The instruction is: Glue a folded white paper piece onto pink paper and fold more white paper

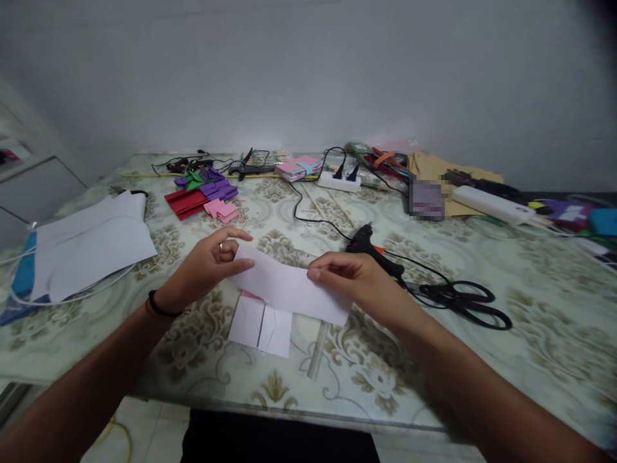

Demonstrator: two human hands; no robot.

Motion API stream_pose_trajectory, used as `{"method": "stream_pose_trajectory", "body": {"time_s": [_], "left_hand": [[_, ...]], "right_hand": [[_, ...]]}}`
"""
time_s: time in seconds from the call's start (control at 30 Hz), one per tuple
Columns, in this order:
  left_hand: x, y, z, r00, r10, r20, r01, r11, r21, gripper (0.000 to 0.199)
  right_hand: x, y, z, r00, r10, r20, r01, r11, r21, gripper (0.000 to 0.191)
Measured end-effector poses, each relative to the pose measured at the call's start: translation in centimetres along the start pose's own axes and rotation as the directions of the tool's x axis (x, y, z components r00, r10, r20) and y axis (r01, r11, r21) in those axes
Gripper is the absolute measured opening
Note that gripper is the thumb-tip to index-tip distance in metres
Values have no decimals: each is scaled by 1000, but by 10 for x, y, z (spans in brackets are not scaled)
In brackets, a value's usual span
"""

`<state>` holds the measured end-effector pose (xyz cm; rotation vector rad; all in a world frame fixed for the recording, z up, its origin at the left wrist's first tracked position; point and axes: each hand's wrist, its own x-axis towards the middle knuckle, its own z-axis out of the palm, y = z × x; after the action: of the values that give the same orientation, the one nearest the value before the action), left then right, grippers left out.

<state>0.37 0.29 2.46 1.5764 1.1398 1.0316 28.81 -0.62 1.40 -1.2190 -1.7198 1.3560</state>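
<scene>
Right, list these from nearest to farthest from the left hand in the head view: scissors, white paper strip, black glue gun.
From the left hand:
1. White paper strip: right at its thumb.
2. Black glue gun: off to the right, just past the right hand.
3. Scissors: farther right.

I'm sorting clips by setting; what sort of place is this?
Probably a craft table, perhaps at home: a glue gun, black-handled scissors and coloured paper pieces lie on the patterned tabletop.
</scene>
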Motion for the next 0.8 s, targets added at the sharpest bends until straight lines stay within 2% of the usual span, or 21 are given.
{"method": "stream_pose_trajectory", "body": {"time_s": [0.1,0.27,0.43,0.67,0.8], "left_hand": [[-1,4,-1,997,-33,66,31,999,29,29],[-4,4,1,999,-4,49,-5,986,169,24],[-6,4,2,998,26,60,-40,971,235,24],[-10,2,7,987,80,139,-111,967,229,21],[-11,3,6,969,187,160,-226,935,273,18]], "right_hand": [[-1,-2,0,995,-43,87,50,996,-70,30],[-3,-3,3,970,-76,233,140,952,-272,40],[-5,-1,5,954,-105,280,215,893,-396,43],[-6,0,12,917,-190,352,300,908,-292,49],[-7,1,15,915,-157,372,252,941,-224,52]]}}
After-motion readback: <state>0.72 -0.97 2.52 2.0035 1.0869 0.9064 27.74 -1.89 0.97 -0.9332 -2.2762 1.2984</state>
